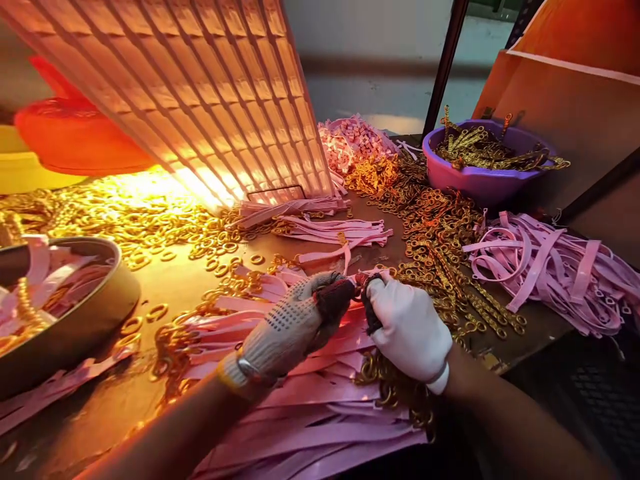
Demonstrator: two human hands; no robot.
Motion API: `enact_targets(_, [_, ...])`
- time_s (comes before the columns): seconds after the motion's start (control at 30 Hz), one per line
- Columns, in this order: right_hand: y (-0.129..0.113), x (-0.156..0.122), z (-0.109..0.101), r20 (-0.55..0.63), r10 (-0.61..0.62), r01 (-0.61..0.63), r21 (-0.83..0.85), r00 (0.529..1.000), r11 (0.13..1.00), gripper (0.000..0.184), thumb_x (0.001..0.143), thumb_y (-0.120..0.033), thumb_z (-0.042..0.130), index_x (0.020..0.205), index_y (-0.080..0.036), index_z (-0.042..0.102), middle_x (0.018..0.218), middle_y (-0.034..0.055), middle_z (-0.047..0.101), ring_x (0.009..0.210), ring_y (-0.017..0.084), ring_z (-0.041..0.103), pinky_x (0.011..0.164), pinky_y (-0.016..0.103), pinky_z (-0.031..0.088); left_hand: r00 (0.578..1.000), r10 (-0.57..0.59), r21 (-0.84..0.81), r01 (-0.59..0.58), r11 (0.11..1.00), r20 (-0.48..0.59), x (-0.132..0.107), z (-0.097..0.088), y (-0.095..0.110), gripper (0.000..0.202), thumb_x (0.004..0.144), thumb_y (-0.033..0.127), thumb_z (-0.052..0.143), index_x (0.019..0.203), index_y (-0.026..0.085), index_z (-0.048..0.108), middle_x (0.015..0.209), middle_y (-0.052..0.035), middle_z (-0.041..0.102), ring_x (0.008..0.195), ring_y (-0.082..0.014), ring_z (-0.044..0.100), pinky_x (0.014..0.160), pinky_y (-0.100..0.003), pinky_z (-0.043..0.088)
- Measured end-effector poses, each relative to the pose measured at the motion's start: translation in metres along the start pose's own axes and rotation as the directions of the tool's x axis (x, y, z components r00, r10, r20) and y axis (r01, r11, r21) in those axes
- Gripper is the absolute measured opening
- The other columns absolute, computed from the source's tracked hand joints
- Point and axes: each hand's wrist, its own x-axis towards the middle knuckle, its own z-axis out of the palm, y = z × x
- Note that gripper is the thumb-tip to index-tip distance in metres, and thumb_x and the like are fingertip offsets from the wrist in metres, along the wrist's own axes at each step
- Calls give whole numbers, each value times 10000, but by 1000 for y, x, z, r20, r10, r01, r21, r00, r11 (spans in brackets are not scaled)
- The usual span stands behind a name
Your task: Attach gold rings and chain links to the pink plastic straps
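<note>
Both my hands wear knit gloves and meet at the middle of the table. My left hand (295, 327) is closed, its dark fingertips pinched against those of my right hand (407, 327), which is also closed. What they pinch between them is too small to make out. Under the hands lies a heap of pink straps (320, 413) mixed with gold rings and chains (390, 387).
Gold rings (150, 220) spread across the table's left. A round metal pan (85, 320) with straps sits at left. A purple bowl (480, 177) of gold hardware stands back right, above loose pink straps (550, 267). A ribbed glowing panel (210, 93) leans overhead. Orange basin (75, 133) far left.
</note>
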Motion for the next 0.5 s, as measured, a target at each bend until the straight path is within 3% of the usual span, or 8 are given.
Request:
enact_targets(0.1, [-7, -3, 1, -15, -43, 41, -113, 999, 993, 215, 782, -82, 503, 939, -179, 614, 793, 93, 667, 640, 222, 612, 569, 298, 446, 997, 73, 142, -76, 987, 24, -5, 1, -2, 333, 870, 434, 559, 630, 203, 548, 612, -3, 476, 574, -143, 388, 508, -251, 325])
enact_targets(0.2, [-7, -5, 7, -54, -80, 70, -169, 995, 983, 179, 805, -89, 495, 908, -175, 613, 733, 85, 652, 614, 213, 595, 568, 292, 428, 989, 141, 343, -151, 927, 55, -4, -2, -11, 264, 894, 380, 537, 731, 190, 621, 682, -11, 605, 613, -147, 472, 570, -258, 336])
enact_targets(0.27, [-6, -5, 12, -99, -98, 78, -186, 990, 979, 164, 824, -90, 484, 890, -170, 611, 714, 88, 648, 607, 214, 590, 569, 296, 417, 980, 150, 382, -190, 904, 131, -4, -4, -18, 225, 882, 350, 554, 763, 182, 644, 738, -22, 655, 642, -150, 509, 604, -261, 351])
enact_targets(0.37, [-10, -4, 17, -172, -95, 64, -174, 980, 983, 159, 840, -96, 474, 882, -169, 608, 725, 96, 659, 627, 226, 601, 571, 309, 406, 979, 58, 205, -98, 974, 193, -9, -4, -24, 295, 900, 412, 537, 717, 184, 576, 650, 4, 562, 584, -130, 451, 548, -245, 330])
enact_targets(0.43, [-14, -4, 17, -193, -72, 45, -139, 979, 989, 150, 834, -108, 489, 900, -164, 612, 753, 101, 672, 647, 234, 611, 573, 317, 405, 993, 12, 42, -17, 999, 122, -16, -2, -24, 330, 916, 456, 510, 722, 190, 535, 630, 23, 494, 558, -118, 398, 510, -234, 310])
enact_targets(0.5, [-16, -3, 16, -169, -51, 35, -101, 984, 994, 145, 811, -118, 524, 914, -158, 617, 768, 98, 682, 655, 234, 618, 579, 316, 407, 999, 16, 18, -17, 1000, 27, -21, 2, -24, 319, 917, 445, 509, 735, 185, 546, 652, 20, 502, 577, -118, 399, 515, -228, 317])
